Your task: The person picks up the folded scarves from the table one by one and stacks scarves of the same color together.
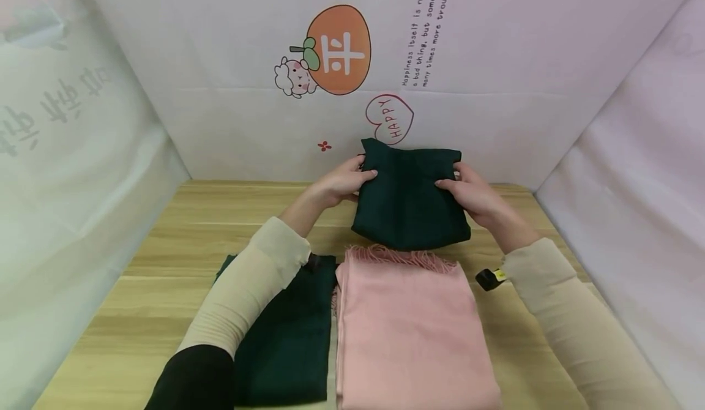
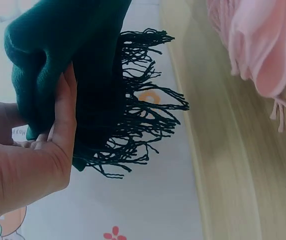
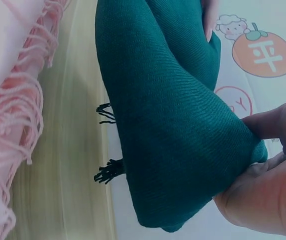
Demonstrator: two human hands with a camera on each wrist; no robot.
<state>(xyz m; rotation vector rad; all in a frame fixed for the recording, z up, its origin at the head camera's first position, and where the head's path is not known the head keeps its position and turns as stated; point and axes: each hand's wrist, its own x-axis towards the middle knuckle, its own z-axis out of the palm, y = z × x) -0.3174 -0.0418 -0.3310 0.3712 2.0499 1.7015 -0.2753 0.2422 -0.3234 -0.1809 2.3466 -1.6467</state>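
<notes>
A folded dark green scarf (image 1: 410,205) is held up over the back edge of the table. My left hand (image 1: 344,182) grips its left side, thumb on the near face. On the opposite side my right hand (image 1: 470,193) pinches the edge between thumb and fingers. In the left wrist view, dark fringe hangs from the green scarf (image 2: 95,85) beside the left hand (image 2: 38,145). The right wrist view has the right hand (image 3: 268,175) pinching a corner of the green scarf (image 3: 168,135). Some fingertips are hidden behind the cloth.
A folded pink scarf (image 1: 413,330) with fringe lies on the wooden table (image 1: 149,300) in front. To its left is another dark green folded cloth (image 1: 292,342), partly under the left forearm. A small black-and-yellow object (image 1: 489,278) is by the right sleeve. White printed sheeting (image 1: 231,110) surrounds the table.
</notes>
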